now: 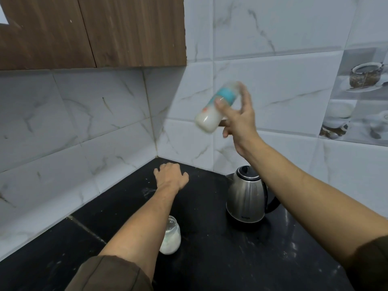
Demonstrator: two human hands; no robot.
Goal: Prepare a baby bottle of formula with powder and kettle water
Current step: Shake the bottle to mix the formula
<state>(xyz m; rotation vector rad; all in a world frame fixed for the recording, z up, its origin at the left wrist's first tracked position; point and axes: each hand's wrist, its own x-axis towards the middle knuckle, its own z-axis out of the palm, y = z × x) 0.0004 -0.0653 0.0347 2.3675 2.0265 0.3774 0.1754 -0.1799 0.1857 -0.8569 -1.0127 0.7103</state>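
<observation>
My right hand (238, 118) is raised in front of the tiled wall and grips a baby bottle (212, 113) with a teal collar. The bottle is tilted, motion-blurred, and holds white milky liquid in its lower end. My left hand (171, 177) rests palm down on the black counter (210, 259) near the corner, fingers spread, holding nothing. A steel electric kettle (245, 198) with a black lid and handle stands upright below my right forearm. A small glass jar of white powder (171, 238) stands open, partly hidden behind my left forearm.
Marble-look tiled walls meet at a corner behind the counter. A brown wooden wall cabinet (90, 30) hangs at the upper left. Faint white powder dust speckles the counter surface.
</observation>
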